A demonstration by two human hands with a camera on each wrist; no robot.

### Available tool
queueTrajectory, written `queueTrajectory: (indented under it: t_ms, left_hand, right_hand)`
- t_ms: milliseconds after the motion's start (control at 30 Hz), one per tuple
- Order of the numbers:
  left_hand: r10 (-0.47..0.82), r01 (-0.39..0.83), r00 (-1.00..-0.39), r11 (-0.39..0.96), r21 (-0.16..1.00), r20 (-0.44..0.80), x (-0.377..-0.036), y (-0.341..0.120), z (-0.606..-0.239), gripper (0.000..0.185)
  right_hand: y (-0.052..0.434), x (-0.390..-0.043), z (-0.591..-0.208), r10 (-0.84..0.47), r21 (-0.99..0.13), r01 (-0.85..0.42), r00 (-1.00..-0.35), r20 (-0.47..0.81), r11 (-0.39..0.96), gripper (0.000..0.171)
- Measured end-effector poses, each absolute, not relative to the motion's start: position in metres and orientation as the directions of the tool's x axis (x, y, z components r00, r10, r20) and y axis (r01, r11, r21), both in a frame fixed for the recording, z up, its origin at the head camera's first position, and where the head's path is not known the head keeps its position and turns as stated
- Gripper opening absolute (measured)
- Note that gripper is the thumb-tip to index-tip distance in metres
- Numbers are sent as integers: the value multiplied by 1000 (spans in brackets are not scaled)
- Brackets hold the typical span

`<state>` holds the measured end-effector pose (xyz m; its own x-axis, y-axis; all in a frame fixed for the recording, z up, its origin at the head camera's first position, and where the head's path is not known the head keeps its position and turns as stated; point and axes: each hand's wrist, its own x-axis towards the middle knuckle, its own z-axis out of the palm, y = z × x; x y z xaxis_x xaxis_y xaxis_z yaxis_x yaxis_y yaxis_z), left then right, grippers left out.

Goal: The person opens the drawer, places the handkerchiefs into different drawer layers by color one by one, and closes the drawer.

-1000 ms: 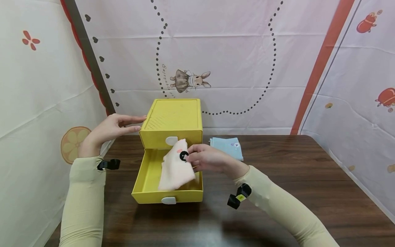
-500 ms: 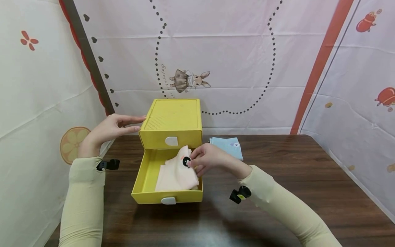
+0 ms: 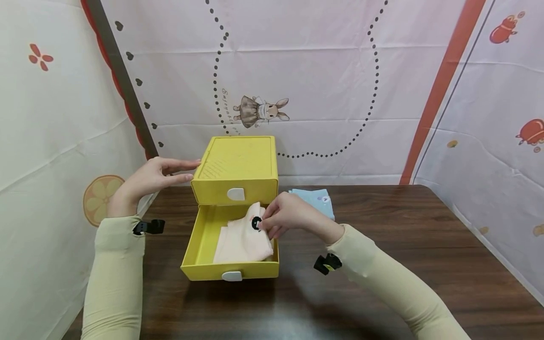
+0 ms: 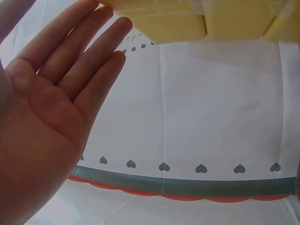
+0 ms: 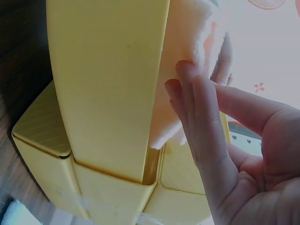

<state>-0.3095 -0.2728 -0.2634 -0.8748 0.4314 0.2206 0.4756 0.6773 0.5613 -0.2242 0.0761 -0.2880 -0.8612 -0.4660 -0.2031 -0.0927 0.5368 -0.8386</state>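
Pink cloth: a soft, pale pink folded cloth (image 3: 243,238) lies inside the pulled-out lower drawer (image 3: 204,245) of a yellow box; we see it filling the right half of the drawer, its far corner raised under our right fingertips.
Cloth detail: a small black round patch (image 3: 256,223) sits on that raised corner, right at the fingertips.
Right hand: our right hand (image 3: 289,218) reaches in from the right over the drawer's edge; thumb and fingers are drawn close together, pinching the cloth's corner. The right wrist view shows the fingers (image 5: 197,108) lying side by side against the fuzzy fabric, thumb apart behind it.
Left hand: our left hand (image 3: 155,177) is flat and relaxed, fingers straight and nearly together; the fingertips (image 4: 112,23) touch the upper left edge of the box and grip nothing.
Yellow box: a smooth, hard plastic drawer unit (image 3: 235,165), boxy with rounded corners, a ridged top, and a white tab handle (image 3: 235,193) on each drawer. The upper drawer is closed.
Blue cloth: a folded light blue cloth (image 3: 316,200) lies flat on the table just right of the box, partly behind our right hand.
Table: dark brown wood grain (image 3: 403,236), slightly glossy.
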Motion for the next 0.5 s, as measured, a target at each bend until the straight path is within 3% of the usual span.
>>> queueTrajectory:
  t_ms: [500]
  left_hand:
    - [434, 473, -874, 665, 578, 216, -307, -273, -262, 43]
  right_hand:
    - [73, -229, -291, -462, -806, -121, -864, -202, 580, 11]
